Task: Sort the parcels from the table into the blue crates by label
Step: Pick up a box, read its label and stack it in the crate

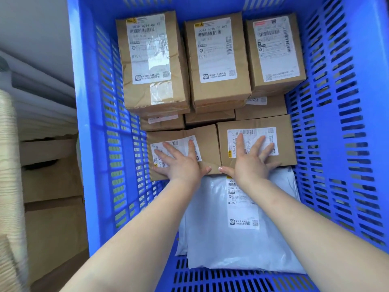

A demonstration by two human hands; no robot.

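Both our bare forearms reach up from the bottom of the frame into the slotted blue plastic crate (347, 123). Our left hand (181, 163) lies flat, fingers spread, on a small brown cardboard parcel (206, 142) at centre; our right hand (250, 161) presses likewise on the neighbouring brown labelled box (284, 144). Below them lies a grey plastic mailer bag (210, 239).

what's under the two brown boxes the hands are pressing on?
A grey plastic mailer bag pokes out beneath the right brown cardboard box. Whatever lies under the left brown cardboard box is covered; only blue crate wall shows beside it.
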